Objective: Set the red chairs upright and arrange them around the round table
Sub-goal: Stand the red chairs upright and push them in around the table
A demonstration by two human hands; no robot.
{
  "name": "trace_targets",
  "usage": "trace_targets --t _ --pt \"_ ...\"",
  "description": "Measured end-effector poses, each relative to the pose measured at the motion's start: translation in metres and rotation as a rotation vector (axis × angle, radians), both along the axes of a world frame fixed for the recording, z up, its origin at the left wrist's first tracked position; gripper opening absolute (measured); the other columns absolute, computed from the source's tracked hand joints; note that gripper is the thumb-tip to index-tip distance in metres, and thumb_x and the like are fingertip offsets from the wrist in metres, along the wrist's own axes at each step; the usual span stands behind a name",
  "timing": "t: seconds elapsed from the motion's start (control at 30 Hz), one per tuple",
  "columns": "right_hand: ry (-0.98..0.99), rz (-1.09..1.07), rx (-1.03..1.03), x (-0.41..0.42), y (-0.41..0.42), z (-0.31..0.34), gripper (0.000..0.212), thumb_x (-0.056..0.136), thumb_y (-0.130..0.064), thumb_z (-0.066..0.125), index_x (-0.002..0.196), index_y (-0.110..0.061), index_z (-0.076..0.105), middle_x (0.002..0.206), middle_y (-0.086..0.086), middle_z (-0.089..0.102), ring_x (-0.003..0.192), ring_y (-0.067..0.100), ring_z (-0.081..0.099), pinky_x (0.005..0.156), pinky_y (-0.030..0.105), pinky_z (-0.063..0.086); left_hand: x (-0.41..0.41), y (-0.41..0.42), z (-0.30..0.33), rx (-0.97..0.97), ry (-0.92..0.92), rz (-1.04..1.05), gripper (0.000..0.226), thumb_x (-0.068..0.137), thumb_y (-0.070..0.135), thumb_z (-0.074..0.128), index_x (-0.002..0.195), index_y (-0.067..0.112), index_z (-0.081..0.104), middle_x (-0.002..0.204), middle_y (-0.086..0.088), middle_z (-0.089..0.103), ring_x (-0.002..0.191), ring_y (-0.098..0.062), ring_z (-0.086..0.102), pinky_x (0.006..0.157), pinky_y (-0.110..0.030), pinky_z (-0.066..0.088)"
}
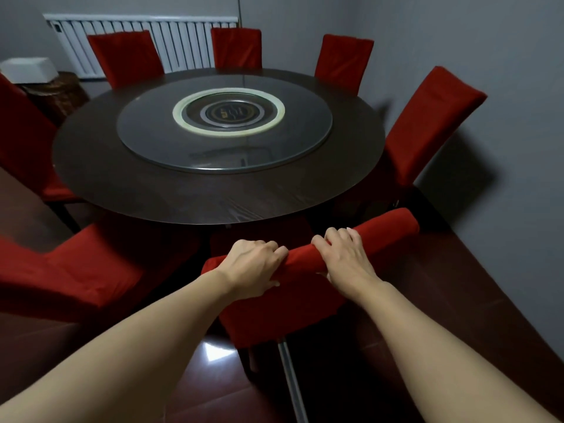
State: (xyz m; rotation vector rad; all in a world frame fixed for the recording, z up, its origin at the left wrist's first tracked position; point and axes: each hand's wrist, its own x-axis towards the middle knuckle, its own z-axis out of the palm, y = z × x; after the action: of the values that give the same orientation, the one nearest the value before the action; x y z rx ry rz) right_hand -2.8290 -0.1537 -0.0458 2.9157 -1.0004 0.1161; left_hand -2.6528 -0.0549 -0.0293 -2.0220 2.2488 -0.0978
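Left hand, right hand grip red chair top; emblem illegible

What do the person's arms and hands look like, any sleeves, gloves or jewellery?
Both forearms are bare as far as the picture shows: no sleeves reach into view. The left hand and right hand wear no gloves. No watch, bracelet or ring shows on either wrist or on the fingers that can be seen. The fingernails look short and unpainted, though the dim light makes this hard to tell.
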Motion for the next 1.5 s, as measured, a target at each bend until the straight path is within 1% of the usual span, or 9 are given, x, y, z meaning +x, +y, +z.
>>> trace_targets --t 0.4,0.53,0.63,0.77,1.0,1.13,1.23,1.33,1.5 --pt "0.057 0.026 0.026 -0.011 -0.016 0.006 0.042 0.083 -0.022 0.065 0.122 -0.015 0.049 0.11 0.006 0.049 0.105 0.025 0.046 0.104 0.037 0.025 -0.017 -0.012 -0.009 -0.033 0.042 -0.017 0.044 0.086 0.048 0.059 0.115 0.017 0.046 0.109 0.001 0.056 0.099 -0.02 0.058 0.07 -0.032 0.04" --pt "0.084 0.093 0.025 -0.028 -0.009 -0.002 0.042 0.079 -0.031 0.072 0.112 -0.013 0.054 0.102 0.005 0.053 0.095 0.024 0.05 0.089 0.035 0.036 -0.038 -0.001 -0.019 -0.014 0.05 -0.024 0.042 0.087 0.048 0.058 0.114 0.018 0.045 0.11 0.001 0.056 0.1 -0.021 0.057 0.069 -0.032 0.038" --pt "0.09 0.093 0.039 -0.044 0.004 -0.01 0.041 0.069 -0.028 0.08 0.1 -0.013 0.058 0.09 0.005 0.056 0.083 0.024 0.053 0.075 0.035 0.041 -0.055 0.012 -0.03 0.016 0.042 -0.038 0.042 0.088 0.046 0.057 0.115 0.018 0.044 0.111 0.0 0.055 0.1 -0.021 0.057 0.068 -0.032 0.036" --pt "0.088 0.094 0.047 -0.049 0.013 -0.011 0.041 0.083 -0.033 0.066 0.116 -0.015 0.05 0.107 0.004 0.052 0.102 0.022 0.048 0.086 0.032 0.035 -0.058 0.019 -0.031 -0.005 0.026 -0.026 0.043 0.088 0.048 0.057 0.116 0.018 0.045 0.112 0.0 0.055 0.102 -0.021 0.056 0.067 -0.032 0.035" --pt "0.026 0.038 0.05 -0.058 0.034 -0.017 0.038 0.076 -0.028 0.074 0.106 -0.013 0.056 0.097 0.007 0.055 0.094 0.028 0.052 0.081 0.038 0.038 -0.057 0.031 -0.032 -0.003 0.027 -0.017 0.049 0.084 0.051 0.06 0.119 0.02 0.045 0.107 -0.001 0.055 0.099 -0.021 0.058 0.07 -0.034 0.044" --pt "0.052 -0.021 0.022 -0.058 0.035 -0.022 0.038 0.087 -0.017 0.058 0.123 -0.02 0.046 0.116 0.006 0.048 0.111 0.027 0.045 0.102 0.043 0.028 -0.056 0.03 -0.033 -0.028 0.032 -0.015 0.048 0.084 0.051 0.06 0.118 0.02 0.045 0.105 -0.001 0.054 0.097 -0.022 0.058 0.07 -0.034 0.044" --pt "0.076 -0.078 0.003 -0.051 0.036 -0.021 0.04 0.091 -0.012 0.049 0.129 -0.023 0.041 0.123 0.007 0.045 0.116 0.028 0.042 0.106 0.049 0.024 -0.051 0.026 -0.037 -0.077 0.04 -0.062 0.047 0.081 0.051 0.064 0.112 0.02 0.049 0.099 0.0 0.056 0.09 -0.02 0.06 0.061 -0.029 0.038" --pt "0.085 -0.119 -0.024 -0.046 0.029 -0.021 0.044 0.092 -0.011 0.048 0.133 -0.023 0.038 0.126 0.009 0.043 0.119 0.029 0.041 0.108 0.051 0.022 -0.045 0.017 -0.039 -0.094 0.032 -0.126 0.051 0.06 0.049 0.082 0.091 0.018 0.055 0.077 0.002 0.058 0.065 -0.019 0.061 0.046 -0.026 0.033" --pt "0.097 -0.144 -0.018 -0.037 0.014 -0.024 0.047 0.092 -0.009 0.049 0.135 -0.023 0.036 0.13 0.01 0.04 0.123 0.03 0.037 0.11 0.055 0.017 -0.037 0.002 -0.044 -0.106 0.056 -0.099 0.05 0.06 0.049 0.081 0.091 0.019 0.056 0.077 0.002 0.058 0.066 -0.019 0.062 0.046 -0.026 0.035"
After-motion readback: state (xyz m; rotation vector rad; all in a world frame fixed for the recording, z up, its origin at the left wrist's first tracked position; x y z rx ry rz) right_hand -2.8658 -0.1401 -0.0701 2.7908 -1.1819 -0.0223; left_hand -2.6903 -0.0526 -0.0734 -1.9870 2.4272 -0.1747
